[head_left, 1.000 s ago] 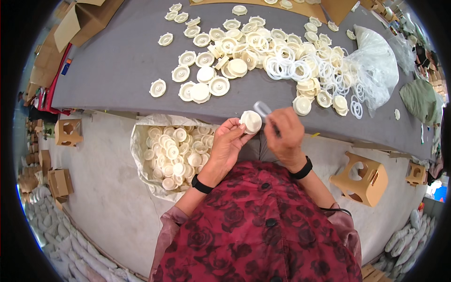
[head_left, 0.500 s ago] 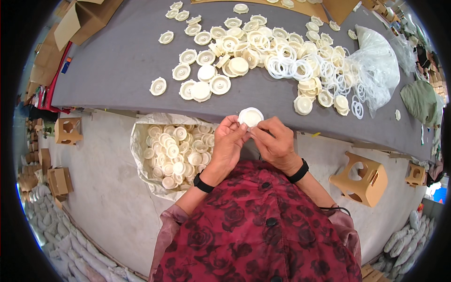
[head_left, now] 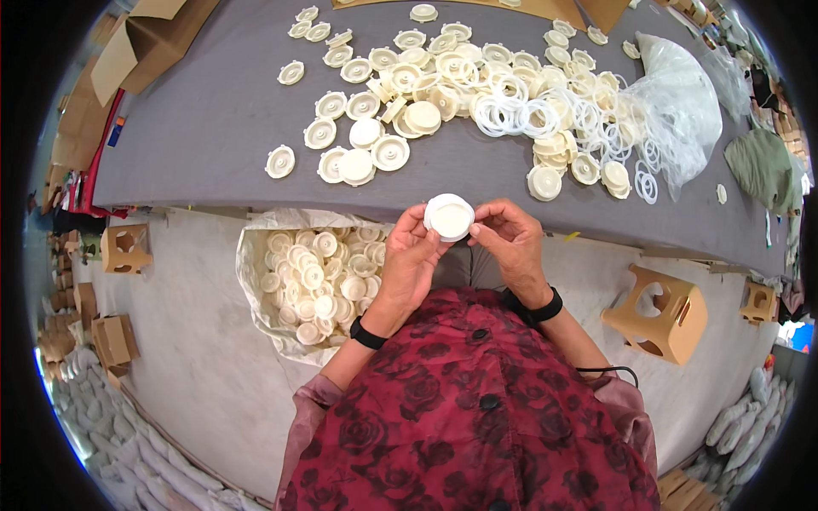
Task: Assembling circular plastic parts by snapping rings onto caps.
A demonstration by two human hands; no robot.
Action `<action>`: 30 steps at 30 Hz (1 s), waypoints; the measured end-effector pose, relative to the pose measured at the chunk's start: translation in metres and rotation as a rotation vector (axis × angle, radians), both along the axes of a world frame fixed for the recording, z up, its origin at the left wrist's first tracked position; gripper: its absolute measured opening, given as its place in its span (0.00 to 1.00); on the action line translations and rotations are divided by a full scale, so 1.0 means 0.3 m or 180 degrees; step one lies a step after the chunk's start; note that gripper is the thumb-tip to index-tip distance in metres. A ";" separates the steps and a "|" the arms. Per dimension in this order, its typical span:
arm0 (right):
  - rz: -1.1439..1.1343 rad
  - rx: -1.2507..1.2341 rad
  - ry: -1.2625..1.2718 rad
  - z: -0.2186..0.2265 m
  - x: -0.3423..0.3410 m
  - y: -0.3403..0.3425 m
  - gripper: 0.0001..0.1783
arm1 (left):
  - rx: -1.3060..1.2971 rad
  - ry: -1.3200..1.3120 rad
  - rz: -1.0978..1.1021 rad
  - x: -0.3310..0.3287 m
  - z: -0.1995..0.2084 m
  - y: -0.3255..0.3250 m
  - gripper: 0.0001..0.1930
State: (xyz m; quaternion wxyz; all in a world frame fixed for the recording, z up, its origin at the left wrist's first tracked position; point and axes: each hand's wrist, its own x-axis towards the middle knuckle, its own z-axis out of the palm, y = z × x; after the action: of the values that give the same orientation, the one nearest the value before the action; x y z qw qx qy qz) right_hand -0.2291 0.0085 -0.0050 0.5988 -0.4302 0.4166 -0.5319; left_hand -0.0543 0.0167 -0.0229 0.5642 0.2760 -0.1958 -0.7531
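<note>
A round cream plastic cap [head_left: 450, 218] with a whitish ring round its rim is held up in front of the table's near edge. My left hand [head_left: 411, 260] grips its left side, thumb on the face. At its right edge, my right hand [head_left: 513, 244] pinches the rim between thumb and fingertips. Across the grey table [head_left: 213, 128] lies a spread of similar cream caps [head_left: 390, 153], some face up and some turned over. Translucent white rings [head_left: 538, 117] lie heaped over the caps on the right.
Below the table edge, left of my arms, stands a pale woven sack [head_left: 249, 255] full of caps. A clear plastic bag [head_left: 679, 111] lies at the table's right. A tan stool [head_left: 658, 313] stands on the floor at right. An open cardboard box [head_left: 158, 43] sits far left.
My right hand has shifted from the cap's lower edge to its right side, its fingers less curled. The cap now shows more of its face and sits slightly further left.
</note>
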 end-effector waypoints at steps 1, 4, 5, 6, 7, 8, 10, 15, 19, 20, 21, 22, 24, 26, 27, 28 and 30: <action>0.0032 0.0069 0.0055 0.009 -0.001 -0.001 0.08 | -0.0090 -0.0110 -0.0014 0.000 -0.005 0.004 0.17; 0.0026 0.0149 -0.0468 0.038 0.026 -0.004 0.10 | -0.0184 -0.0061 -0.0048 -0.001 -0.021 0.015 0.16; 0.0020 0.0148 -0.0472 0.033 0.021 -0.006 0.10 | -0.0185 -0.0065 -0.0054 -0.003 -0.020 0.016 0.16; 0.0146 0.0116 -0.0465 0.021 0.013 -0.010 0.11 | -0.0175 -0.0046 -0.0014 -0.004 -0.019 0.018 0.15; 0.0275 0.0085 -0.0455 0.010 0.005 -0.012 0.12 | -0.0164 -0.0024 0.0031 -0.006 -0.020 0.019 0.15; 0.0274 0.0086 -0.0457 0.004 -0.004 -0.012 0.12 | -0.0164 -0.0025 0.0030 -0.007 -0.019 0.020 0.15; 0.0363 0.0053 -0.0186 -0.005 -0.019 -0.011 0.14 | -0.0130 0.0079 -0.0053 -0.009 -0.015 0.021 0.14; 0.0232 -0.0393 0.0306 -0.013 -0.002 0.006 0.18 | -0.0461 -0.0592 0.0043 0.009 -0.016 0.010 0.11; 0.0231 -0.0971 0.0678 -0.004 -0.007 0.008 0.19 | -0.0634 -0.0729 0.0024 0.010 0.024 0.004 0.09; 0.0235 -0.0969 0.0673 -0.003 -0.012 0.007 0.19 | -0.0630 -0.0733 0.0029 0.011 0.021 0.005 0.09; 0.0306 -0.1020 0.0792 -0.002 -0.018 0.005 0.18 | -0.0608 -0.0692 0.0015 0.012 0.015 0.006 0.09; 0.0373 -0.1070 0.0915 -0.003 -0.023 0.006 0.18 | -0.0584 -0.0648 -0.0002 0.010 0.011 0.008 0.09; 0.0376 -0.0956 0.0790 -0.004 -0.017 0.006 0.16 | -0.0453 -0.0600 -0.0023 0.008 0.009 0.016 0.10; 0.0378 -0.0839 0.0665 -0.004 -0.016 0.008 0.14 | -0.0319 -0.0553 -0.0047 0.008 0.009 0.021 0.10; 0.0431 -0.0566 0.0437 -0.004 -0.018 0.008 0.12 | -0.0318 -0.0568 -0.0101 0.009 0.009 0.020 0.10; 0.0485 -0.0296 0.0209 -0.003 -0.020 0.007 0.11 | -0.0321 -0.0584 -0.0151 0.011 0.010 0.018 0.10; 0.0570 -0.0145 0.0222 0.004 -0.032 0.003 0.10 | -0.0334 -0.0535 -0.0220 0.027 -0.016 0.016 0.10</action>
State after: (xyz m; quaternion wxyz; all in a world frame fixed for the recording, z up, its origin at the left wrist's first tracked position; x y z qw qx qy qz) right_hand -0.2387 0.0095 -0.0039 0.6191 -0.4975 0.3848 -0.4703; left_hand -0.0462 0.0214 -0.0277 0.5331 0.3013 -0.2910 -0.7351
